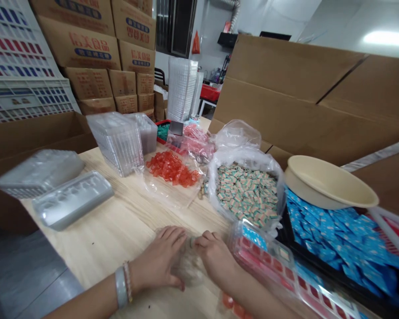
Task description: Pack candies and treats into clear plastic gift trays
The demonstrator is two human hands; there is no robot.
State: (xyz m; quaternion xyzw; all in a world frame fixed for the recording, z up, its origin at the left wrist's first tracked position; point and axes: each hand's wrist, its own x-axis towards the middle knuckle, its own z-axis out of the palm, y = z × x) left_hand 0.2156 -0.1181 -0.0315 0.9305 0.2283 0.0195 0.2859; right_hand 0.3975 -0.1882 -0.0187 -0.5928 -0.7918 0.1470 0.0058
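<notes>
A clear plastic tray [186, 266], blurred, lies on the table in front of me. My left hand [161, 257] rests over its left side, palm down, with fingers spread and thumb apart. Over the tray's right side, my right hand [216, 257] has its fingers curled in a pinch. A small greenish spot shows at those fingertips, too smeared to name. Just beyond both hands stands a bag [213, 177] lined in white plastic, full of small green-and-tan packets [248, 190]. Red wrapped pieces [173, 168] lie heaped on a clear plastic sheet.
Stacked clear trays [116, 141] stand at the left, with a single tray [73, 199] near the table edge. To the right are filled clear trays [269, 261], blue packets [342, 243] in a black bin and a cream basin [329, 181]. Cardboard boxes [89, 48] rise behind.
</notes>
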